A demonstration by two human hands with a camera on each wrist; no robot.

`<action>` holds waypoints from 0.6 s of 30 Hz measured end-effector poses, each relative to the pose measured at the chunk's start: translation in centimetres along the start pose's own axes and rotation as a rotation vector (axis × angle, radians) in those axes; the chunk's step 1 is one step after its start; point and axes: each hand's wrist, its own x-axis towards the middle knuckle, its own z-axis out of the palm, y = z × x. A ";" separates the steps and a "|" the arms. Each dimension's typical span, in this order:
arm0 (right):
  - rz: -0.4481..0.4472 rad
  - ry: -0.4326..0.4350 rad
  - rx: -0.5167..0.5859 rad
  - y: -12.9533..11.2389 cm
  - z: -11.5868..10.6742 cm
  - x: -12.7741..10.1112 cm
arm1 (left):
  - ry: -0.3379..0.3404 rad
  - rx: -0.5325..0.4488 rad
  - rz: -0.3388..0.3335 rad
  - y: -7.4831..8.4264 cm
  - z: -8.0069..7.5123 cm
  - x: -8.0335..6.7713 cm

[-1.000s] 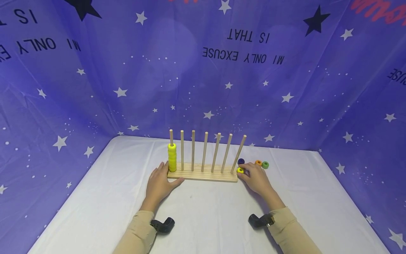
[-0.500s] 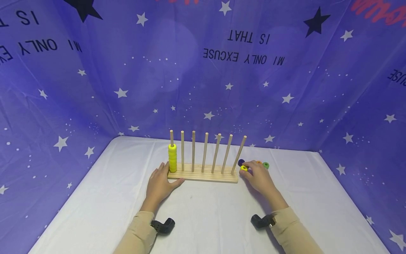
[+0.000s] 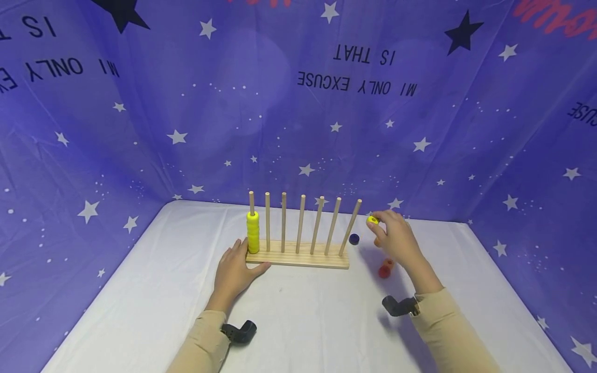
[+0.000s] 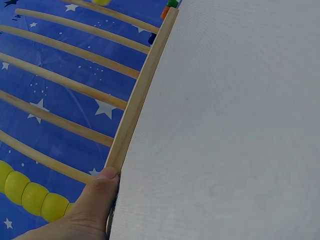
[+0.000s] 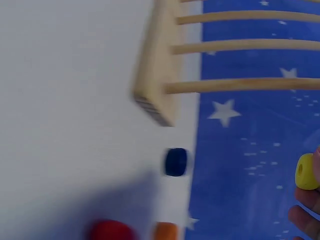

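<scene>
My right hand (image 3: 396, 239) pinches a yellow bead (image 3: 372, 220) at its fingers, lifted beside the peg rack (image 3: 298, 254), while my left hand (image 3: 235, 270) rests relaxed against the rack's end.

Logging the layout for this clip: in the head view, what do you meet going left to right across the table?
Left hand → stack of yellow rings → wooden peg rack → dark blue ring → yellow ring → red ring → right hand.
</scene>
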 end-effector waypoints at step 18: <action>-0.103 0.161 -0.072 -4.7 -5.5 4.3 | 0.008 -0.003 -0.001 0.0 0.0 0.0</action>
